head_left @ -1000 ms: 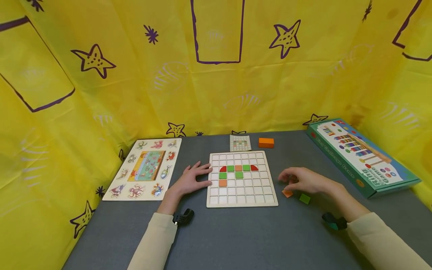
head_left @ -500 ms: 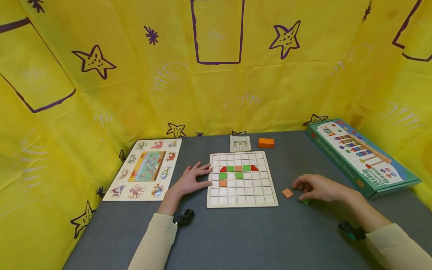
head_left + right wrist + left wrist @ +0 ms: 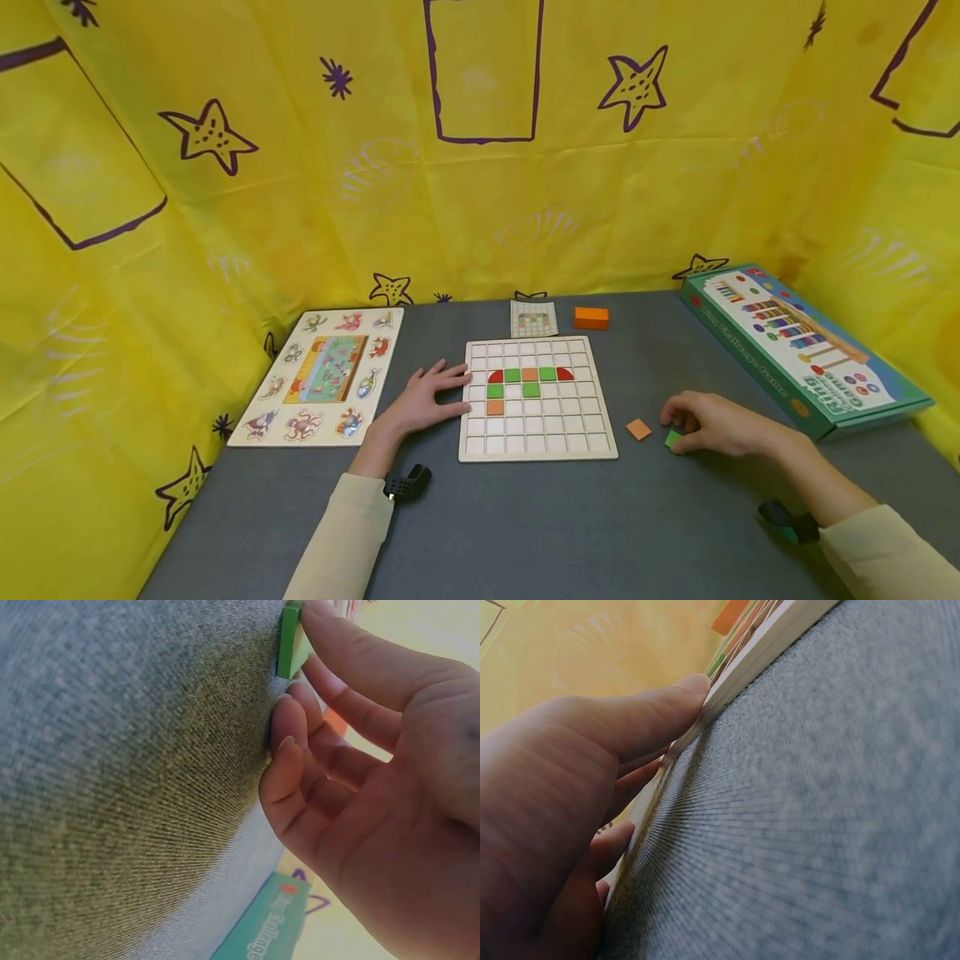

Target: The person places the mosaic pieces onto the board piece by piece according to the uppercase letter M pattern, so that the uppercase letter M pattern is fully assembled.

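Note:
My right hand (image 3: 712, 423) is low at the table's right side, fingers curled, and pinches a small green square tile (image 3: 672, 439) at the tabletop. In the right wrist view the thumb lies against that green tile (image 3: 288, 646), with the other fingertips bent close to the table. An orange square tile (image 3: 638, 429) lies just left of it. Fingers spread, my left hand (image 3: 423, 402) touches the left edge of a pale wooden grid board (image 3: 557, 422). Red, green and orange pieces sit in some of its cells. In the left wrist view the thumb rests against the board's rim (image 3: 739, 671).
Behind the board lie a small pattern card (image 3: 534, 318) and an orange block (image 3: 592, 318). A sea-animal puzzle board (image 3: 303, 383) is at the left, a green game box (image 3: 810, 346) at the right. A yellow curtain (image 3: 480, 217) hangs behind the table.
My right hand has moved from over the orange tile rightward and nearer to me, to the green tile. That tile has turned and shifted slightly left. The left hand has stayed at the board's edge.

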Demonstrator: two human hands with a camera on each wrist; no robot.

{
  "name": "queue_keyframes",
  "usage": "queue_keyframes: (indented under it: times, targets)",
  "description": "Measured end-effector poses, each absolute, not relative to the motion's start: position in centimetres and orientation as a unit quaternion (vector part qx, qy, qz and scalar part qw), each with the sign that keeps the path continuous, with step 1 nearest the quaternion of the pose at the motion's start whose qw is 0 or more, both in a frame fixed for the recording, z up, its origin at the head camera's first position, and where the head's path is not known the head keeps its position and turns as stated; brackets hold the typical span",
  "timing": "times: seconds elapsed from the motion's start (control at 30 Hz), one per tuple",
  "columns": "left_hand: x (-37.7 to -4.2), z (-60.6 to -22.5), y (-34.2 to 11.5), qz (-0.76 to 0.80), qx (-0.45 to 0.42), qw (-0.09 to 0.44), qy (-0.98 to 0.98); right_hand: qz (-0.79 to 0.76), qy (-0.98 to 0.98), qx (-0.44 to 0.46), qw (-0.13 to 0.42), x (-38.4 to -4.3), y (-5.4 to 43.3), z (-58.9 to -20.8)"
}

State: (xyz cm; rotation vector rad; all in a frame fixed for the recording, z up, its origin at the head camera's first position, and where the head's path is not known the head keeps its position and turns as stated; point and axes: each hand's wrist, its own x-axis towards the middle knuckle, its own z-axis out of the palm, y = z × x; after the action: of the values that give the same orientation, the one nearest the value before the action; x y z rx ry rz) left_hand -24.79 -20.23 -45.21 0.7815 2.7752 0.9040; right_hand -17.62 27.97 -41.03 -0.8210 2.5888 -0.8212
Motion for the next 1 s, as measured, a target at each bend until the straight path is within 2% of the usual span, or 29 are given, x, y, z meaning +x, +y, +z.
queue_keyframes:
  times: [0.8, 1.0]
  targets:
    - [-24.5, -45.0, -20.2, 0.309, 0.258, 0.064, 0.913, -0.303, 0.894, -0.281, 0.174, -18.4, 27.2, -40.2]
    - [-24.6, -44.9, -20.2, 0.308, 0.258, 0.067, 0.913, -0.313, 0.894, -0.282, 0.154, -19.4, 26.3, -39.8]
